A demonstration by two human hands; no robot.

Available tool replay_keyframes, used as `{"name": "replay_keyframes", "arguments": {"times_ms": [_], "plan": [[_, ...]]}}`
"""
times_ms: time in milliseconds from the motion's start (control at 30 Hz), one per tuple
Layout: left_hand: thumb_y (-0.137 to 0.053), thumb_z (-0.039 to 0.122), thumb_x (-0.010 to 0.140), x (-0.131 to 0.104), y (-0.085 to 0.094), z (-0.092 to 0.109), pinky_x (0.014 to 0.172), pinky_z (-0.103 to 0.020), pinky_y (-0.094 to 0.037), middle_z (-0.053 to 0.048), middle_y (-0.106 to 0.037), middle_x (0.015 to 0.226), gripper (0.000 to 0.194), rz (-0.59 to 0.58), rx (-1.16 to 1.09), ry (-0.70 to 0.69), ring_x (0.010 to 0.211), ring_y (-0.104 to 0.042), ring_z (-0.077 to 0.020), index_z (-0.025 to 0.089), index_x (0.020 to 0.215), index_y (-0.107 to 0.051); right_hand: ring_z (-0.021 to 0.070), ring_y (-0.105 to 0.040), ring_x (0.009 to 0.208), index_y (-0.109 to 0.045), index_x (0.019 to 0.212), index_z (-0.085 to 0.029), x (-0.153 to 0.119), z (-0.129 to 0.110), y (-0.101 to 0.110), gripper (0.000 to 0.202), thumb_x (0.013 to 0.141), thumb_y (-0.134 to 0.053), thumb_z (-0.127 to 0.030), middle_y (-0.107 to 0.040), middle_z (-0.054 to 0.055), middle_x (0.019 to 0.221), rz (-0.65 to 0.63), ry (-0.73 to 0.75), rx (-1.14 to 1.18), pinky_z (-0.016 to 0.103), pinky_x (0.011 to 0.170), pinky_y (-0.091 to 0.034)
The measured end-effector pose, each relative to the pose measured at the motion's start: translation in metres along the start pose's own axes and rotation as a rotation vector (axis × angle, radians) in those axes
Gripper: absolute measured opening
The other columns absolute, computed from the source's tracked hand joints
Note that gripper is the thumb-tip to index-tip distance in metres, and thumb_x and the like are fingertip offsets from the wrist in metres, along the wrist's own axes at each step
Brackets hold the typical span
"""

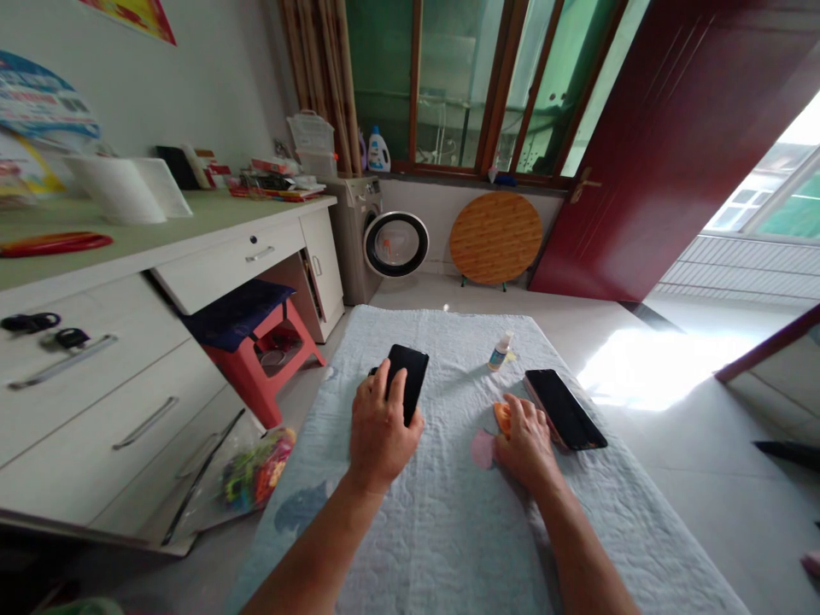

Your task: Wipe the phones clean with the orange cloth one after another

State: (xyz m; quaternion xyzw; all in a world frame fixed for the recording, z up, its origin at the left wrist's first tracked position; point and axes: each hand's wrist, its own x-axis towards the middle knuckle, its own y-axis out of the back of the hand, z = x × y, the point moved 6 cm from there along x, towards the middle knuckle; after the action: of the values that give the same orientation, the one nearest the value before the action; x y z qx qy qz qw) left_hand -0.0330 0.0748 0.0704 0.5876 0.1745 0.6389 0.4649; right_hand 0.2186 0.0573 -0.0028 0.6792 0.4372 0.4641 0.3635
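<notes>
A black phone (415,367) lies under my left hand (386,423), whose fingers and thumb rest over its surface and edge. My right hand (526,436) is closed over an orange item (503,418) on the light blue quilted cloth (448,530). To the right of that hand a second, dark-screened phone (567,410) lies on the cloth. A small spray bottle (500,351) with a white top stands farther back, between the two phones.
On the left are a desk (224,226) with drawers, a red stool (247,350) and a plastic bag (249,474) of colourful things. Behind stand a washing machine (355,239) with its door open and a round wooden board (495,237). A red door (615,145) is at the right.
</notes>
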Motion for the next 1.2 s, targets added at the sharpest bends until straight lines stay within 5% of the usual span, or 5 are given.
{"name": "replay_keyframes", "arguments": {"times_ms": [167,500,733,933,1200], "plan": [[-0.062,0.022,0.075,-0.019,-0.014,0.036,0.107,-0.048,-0.038,-0.015,-0.043,0.141,0.057,-0.122,-0.245,-0.139,0.125,-0.045,-0.0321,0.016,0.13,-0.049,0.0242,-0.054,0.104,-0.048,0.124,-0.015,0.002,0.002,-0.004,0.058,0.067,-0.044,-0.005,-0.056,0.012,0.111,0.029,0.046,0.186,0.039,0.093,-0.044],[-0.06,0.021,0.072,-0.042,-0.055,0.048,0.108,-0.046,-0.036,-0.013,-0.047,0.141,0.059,-0.449,-0.25,0.007,0.125,-0.046,-0.0311,0.016,0.13,-0.053,0.0246,-0.054,0.099,-0.057,0.117,-0.016,0.003,-0.017,0.001,0.038,0.079,-0.049,-0.018,-0.063,0.01,0.108,0.0,0.096,0.169,0.039,0.09,-0.042],[-0.063,0.031,0.077,-0.045,-0.058,0.049,0.11,-0.048,-0.033,-0.015,-0.04,0.148,0.061,-0.521,-0.2,0.035,0.131,-0.041,-0.0347,0.015,0.135,-0.05,0.0203,-0.052,0.094,-0.065,0.108,-0.021,0.001,-0.02,0.003,0.036,0.084,-0.04,-0.013,-0.061,0.007,0.104,-0.104,0.117,0.197,0.033,0.086,-0.04],[-0.079,0.049,0.056,-0.046,-0.054,0.047,0.109,-0.058,-0.03,-0.019,-0.027,0.155,0.098,-0.725,-0.23,0.003,0.138,-0.029,-0.0446,0.018,0.141,-0.044,0.0197,-0.057,0.089,-0.066,0.106,-0.018,0.004,-0.016,-0.001,0.034,0.082,-0.041,-0.013,-0.062,0.007,0.095,-0.085,0.079,0.281,0.03,0.081,-0.044],[-0.076,0.026,0.05,-0.044,-0.043,0.038,0.11,-0.058,-0.028,-0.018,-0.016,0.158,0.101,-0.977,-0.337,-0.15,0.142,-0.018,-0.0448,0.022,0.144,-0.04,0.0187,-0.063,0.08,-0.057,0.113,-0.019,0.005,-0.015,0.003,0.035,0.082,-0.049,-0.03,-0.067,0.006,0.092,0.022,-0.065,0.554,0.031,0.077,-0.049]]}}
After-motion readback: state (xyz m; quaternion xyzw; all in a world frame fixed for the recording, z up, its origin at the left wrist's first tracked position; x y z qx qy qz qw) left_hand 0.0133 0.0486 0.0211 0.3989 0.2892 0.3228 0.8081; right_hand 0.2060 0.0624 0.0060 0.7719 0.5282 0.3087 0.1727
